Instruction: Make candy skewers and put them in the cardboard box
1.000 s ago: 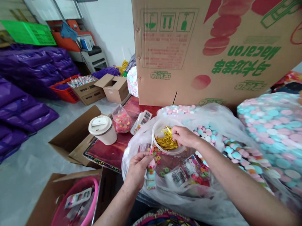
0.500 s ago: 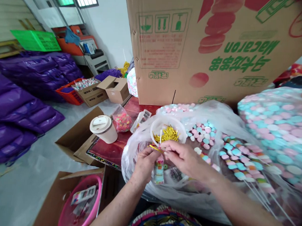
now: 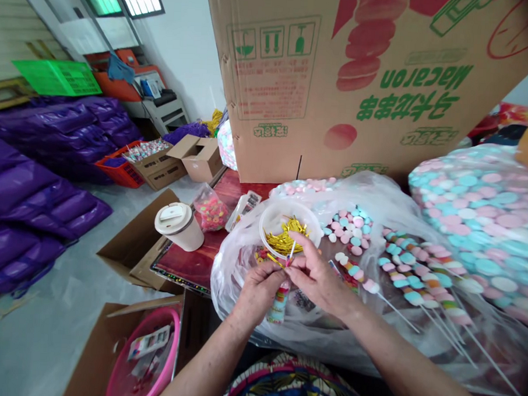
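Observation:
My left hand (image 3: 256,288) is closed, thumb and finger pinching the neck of a small printed candy packet (image 3: 277,308) that hangs below. A white stick (image 3: 292,249) pokes up from the packet's neck. A gold twist tie (image 3: 275,260) crosses the neck and sticks out to the left. My right hand (image 3: 316,277) meets the left one there, its thumb pressed at the tie and its index finger raised beside the stick; the tie's far end is hidden by the fingers. Just behind both hands stands a clear round tub (image 3: 269,217) of gold twist ties (image 3: 288,237).
Marshmallow skewers (image 3: 418,275) and loose marshmallows (image 3: 350,228) lie on plastic sheeting (image 3: 229,278). A big bag of marshmallows (image 3: 477,207) is at the right. A large carton (image 3: 288,146) rises behind. At left are a white cup (image 3: 181,232) and a pink basin (image 3: 169,357).
My right hand has shifted its grip, and its index finger now points up beside the stick. The view has moved slightly; a skewer right of my hands shows more fully.

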Demonstrator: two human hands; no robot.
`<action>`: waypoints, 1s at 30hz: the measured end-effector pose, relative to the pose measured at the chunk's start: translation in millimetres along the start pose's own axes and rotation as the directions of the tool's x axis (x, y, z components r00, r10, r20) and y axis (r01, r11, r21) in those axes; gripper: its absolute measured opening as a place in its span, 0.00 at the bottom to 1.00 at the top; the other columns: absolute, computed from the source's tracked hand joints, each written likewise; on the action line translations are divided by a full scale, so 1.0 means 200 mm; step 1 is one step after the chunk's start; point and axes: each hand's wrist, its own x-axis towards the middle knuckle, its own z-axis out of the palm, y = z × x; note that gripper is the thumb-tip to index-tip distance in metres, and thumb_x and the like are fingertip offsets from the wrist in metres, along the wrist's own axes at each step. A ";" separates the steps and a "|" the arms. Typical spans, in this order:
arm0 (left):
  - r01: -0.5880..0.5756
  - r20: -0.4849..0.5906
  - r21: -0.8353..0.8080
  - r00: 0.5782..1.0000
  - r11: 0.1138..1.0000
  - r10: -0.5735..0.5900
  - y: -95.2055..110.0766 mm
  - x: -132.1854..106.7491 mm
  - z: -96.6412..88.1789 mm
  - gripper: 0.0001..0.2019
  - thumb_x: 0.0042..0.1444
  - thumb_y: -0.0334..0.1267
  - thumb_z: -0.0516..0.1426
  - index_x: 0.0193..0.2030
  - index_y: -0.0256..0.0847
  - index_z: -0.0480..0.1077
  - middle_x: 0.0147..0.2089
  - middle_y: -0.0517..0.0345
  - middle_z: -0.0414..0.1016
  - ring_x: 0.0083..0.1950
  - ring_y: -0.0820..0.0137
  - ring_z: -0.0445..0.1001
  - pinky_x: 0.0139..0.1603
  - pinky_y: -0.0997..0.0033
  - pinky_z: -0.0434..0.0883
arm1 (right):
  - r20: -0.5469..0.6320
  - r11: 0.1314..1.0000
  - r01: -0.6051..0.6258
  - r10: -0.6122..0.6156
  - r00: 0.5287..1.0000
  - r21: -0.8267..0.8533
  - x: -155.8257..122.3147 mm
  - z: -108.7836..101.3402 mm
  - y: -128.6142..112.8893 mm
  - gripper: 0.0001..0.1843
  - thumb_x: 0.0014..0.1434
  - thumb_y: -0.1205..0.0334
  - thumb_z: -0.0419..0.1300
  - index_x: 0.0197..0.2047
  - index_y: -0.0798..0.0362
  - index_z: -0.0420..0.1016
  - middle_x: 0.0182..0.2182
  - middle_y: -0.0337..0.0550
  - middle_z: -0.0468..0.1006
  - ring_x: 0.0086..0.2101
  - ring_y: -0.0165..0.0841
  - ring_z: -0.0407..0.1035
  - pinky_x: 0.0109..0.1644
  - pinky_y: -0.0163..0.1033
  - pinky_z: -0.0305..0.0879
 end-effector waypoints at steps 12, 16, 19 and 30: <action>0.198 0.113 -0.302 0.979 0.933 -0.171 0.00 0.00 -0.01 0.11 0.38 0.38 0.70 0.23 0.35 0.74 0.20 0.59 0.72 0.21 0.77 0.67 0.26 0.76 0.64 | -0.023 0.987 0.103 -0.107 0.994 -0.121 -0.05 -0.01 0.00 0.09 0.62 0.61 0.54 0.36 0.55 0.75 0.25 0.39 0.74 0.27 0.29 0.68 0.33 0.34 0.65; 0.462 0.368 -0.237 0.857 0.855 -0.361 0.05 -0.03 -0.01 0.17 0.35 0.39 0.71 0.30 0.34 0.74 0.22 0.54 0.75 0.22 0.70 0.72 0.26 0.70 0.69 | 0.210 0.973 0.226 -0.213 0.954 -0.037 -0.06 -0.12 -0.06 0.12 0.63 0.59 0.54 0.31 0.53 0.74 0.26 0.38 0.76 0.26 0.27 0.69 0.31 0.33 0.65; 0.443 0.350 -0.260 0.871 0.858 -0.344 0.05 -0.03 0.02 0.19 0.36 0.39 0.71 0.33 0.36 0.71 0.23 0.57 0.75 0.21 0.71 0.72 0.25 0.71 0.69 | 0.203 0.995 0.097 -0.096 0.974 0.003 -0.07 -0.11 -0.05 0.14 0.64 0.60 0.52 0.27 0.53 0.68 0.22 0.36 0.74 0.24 0.27 0.68 0.29 0.32 0.63; -0.113 -0.138 -0.162 0.986 0.980 0.091 0.00 -0.05 0.26 0.25 0.37 0.48 0.70 0.40 0.42 0.67 0.32 0.62 0.74 0.31 0.74 0.71 0.34 0.75 0.67 | -0.178 0.495 0.132 -0.531 0.829 -0.859 -0.20 -0.12 -0.07 0.12 0.63 0.70 0.46 0.29 0.52 0.65 0.23 0.42 0.68 0.25 0.32 0.61 0.29 0.38 0.53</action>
